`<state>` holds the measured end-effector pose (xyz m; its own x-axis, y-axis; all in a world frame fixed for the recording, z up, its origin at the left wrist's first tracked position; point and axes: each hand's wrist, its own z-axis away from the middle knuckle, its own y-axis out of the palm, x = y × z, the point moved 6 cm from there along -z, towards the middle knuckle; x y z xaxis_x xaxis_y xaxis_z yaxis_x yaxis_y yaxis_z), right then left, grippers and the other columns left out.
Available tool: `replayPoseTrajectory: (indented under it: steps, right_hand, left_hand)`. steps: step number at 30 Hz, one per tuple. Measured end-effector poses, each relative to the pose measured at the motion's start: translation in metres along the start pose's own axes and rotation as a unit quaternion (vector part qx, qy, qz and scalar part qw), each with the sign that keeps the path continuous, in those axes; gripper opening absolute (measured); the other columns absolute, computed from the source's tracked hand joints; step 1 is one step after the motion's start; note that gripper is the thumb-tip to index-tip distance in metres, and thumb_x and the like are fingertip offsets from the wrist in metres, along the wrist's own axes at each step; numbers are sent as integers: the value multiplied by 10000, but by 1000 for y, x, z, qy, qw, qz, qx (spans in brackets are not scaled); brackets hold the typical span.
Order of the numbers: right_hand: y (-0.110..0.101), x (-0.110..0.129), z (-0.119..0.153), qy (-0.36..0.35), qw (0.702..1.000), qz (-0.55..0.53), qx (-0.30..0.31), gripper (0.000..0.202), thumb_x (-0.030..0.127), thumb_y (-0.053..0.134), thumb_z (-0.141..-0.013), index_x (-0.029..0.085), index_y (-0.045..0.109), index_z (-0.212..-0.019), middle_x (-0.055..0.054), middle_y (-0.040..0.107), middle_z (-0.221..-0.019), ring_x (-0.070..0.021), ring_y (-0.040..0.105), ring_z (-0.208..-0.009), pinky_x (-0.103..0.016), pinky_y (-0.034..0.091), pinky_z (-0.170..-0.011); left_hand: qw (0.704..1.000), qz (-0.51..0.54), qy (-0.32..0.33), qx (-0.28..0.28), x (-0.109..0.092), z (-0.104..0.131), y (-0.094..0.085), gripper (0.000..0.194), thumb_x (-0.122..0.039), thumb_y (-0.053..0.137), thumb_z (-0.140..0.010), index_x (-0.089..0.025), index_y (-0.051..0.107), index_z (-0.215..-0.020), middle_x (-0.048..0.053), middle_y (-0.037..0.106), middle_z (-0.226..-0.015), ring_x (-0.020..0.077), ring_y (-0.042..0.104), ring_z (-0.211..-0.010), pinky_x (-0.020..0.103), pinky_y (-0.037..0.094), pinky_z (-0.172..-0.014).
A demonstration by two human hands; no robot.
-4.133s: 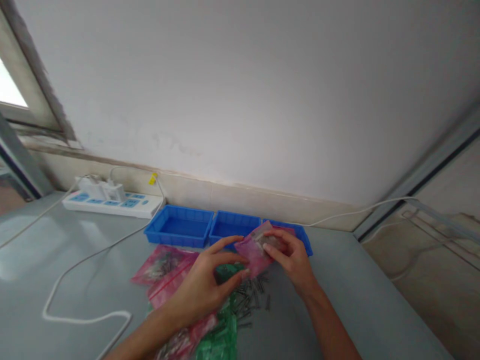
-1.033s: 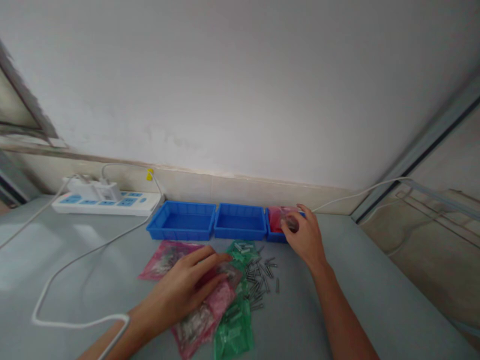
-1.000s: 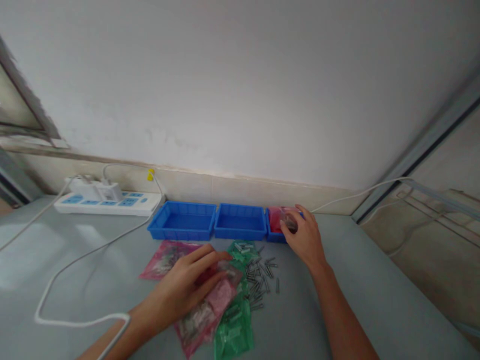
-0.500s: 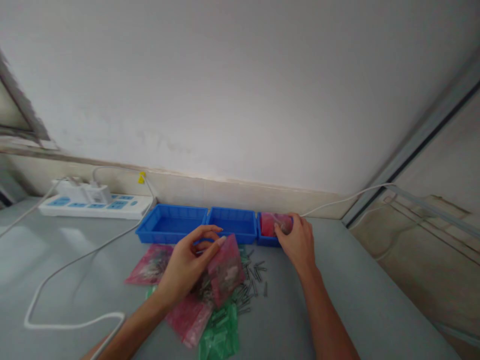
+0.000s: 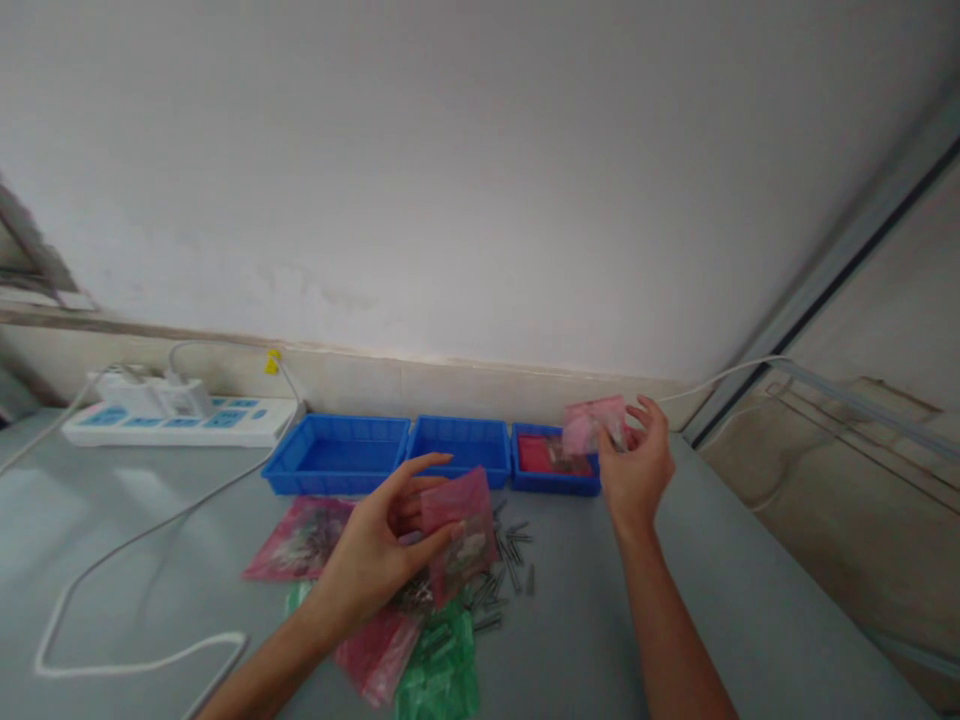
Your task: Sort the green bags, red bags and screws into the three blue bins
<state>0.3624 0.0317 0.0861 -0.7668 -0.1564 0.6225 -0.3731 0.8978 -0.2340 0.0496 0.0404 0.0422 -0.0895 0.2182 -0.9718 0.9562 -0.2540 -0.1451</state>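
Observation:
My left hand (image 5: 401,535) pinches a pink plastic bag (image 5: 459,530) with small parts inside, above a pile of bags. Over the right end of the right blue bin (image 5: 556,486), my right hand (image 5: 636,455) grips another pink bag (image 5: 589,425) between thumb and fingers. A further pink bag (image 5: 538,455) lies inside that bin. Under and beside my left hand are a pink bag of metal parts (image 5: 307,535), a crumpled pink bag (image 5: 379,650) and green bags (image 5: 439,670). Loose metal screws (image 5: 514,545) are scattered just right of the pile.
Two more blue bins, a left one (image 5: 337,450) and a middle one (image 5: 459,445), stand in the same row along the wall. A white power strip (image 5: 180,430) with plugs sits at the back left. Its white cable (image 5: 142,668) loops over the grey table (image 5: 577,620).
My right hand has lifted up and right out of the right bin, holding a pink bag. A pink bag now shows lying in that bin. My left hand keeps its bag, tilted slightly differently.

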Motion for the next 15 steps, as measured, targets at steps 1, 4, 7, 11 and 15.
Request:
replayPoseTrajectory:
  steps: [1, 4, 7, 11, 15]
  right_hand:
    - [-9, 2, -3, -4, 999, -6, -39, 553, 265, 696, -808, 166, 549, -1332, -146, 685, -1158, -236, 674, -865, -399, 557, -827]
    - [-19, 17, -5, -79, 994, 9, -73, 293, 276, 633, -899, 170, 659, -1170, -151, 710, -1115, -253, 675, -920, -427, 545, -888]
    - [7, 34, 9, -161, 984, 33, 64, 214, 265, 547, -959, 207, 737, -1039, -129, 750, -1060, -278, 661, -1001, -480, 510, -964]
    - [53, 44, 42, -168, 938, 19, 302, 234, 378, 659, -916, 222, 769, -1052, -105, 777, -1087, -286, 680, -1054, -467, 505, -988]
    - [60, 45, 50, -150, 933, 25, 325, 259, 399, 618, -950, 202, 781, -987, -113, 777, -1078, -279, 687, -1050, -438, 503, -979]
  left_hand:
    - [1000, 13, -2, -2, -1, 0, 0, 624, -368, 805, -739, -233, 556, -1295, 40, 731, -1034, 221, 752, -825, 353, 655, -755]
    - [1000, 27, -2, 0, -3, -1, 0, 615, -363, 807, -745, -227, 553, -1288, 9, 728, -907, 217, 748, -793, 346, 655, -748]
    - [1000, 21, -1, 7, -3, -2, 1, 614, -368, 805, -746, -223, 551, -1286, 10, 727, -871, 230, 747, -795, 365, 657, -755]
    - [1000, 13, -2, 10, -1, -2, 2, 597, -390, 799, -752, -229, 558, -1274, 27, 739, -907, 242, 749, -805, 385, 662, -753]
    - [1000, 20, -1, 15, -1, -1, 3, 570, -355, 788, -762, -224, 560, -1268, 24, 749, -894, 238, 755, -818, 373, 657, -764]
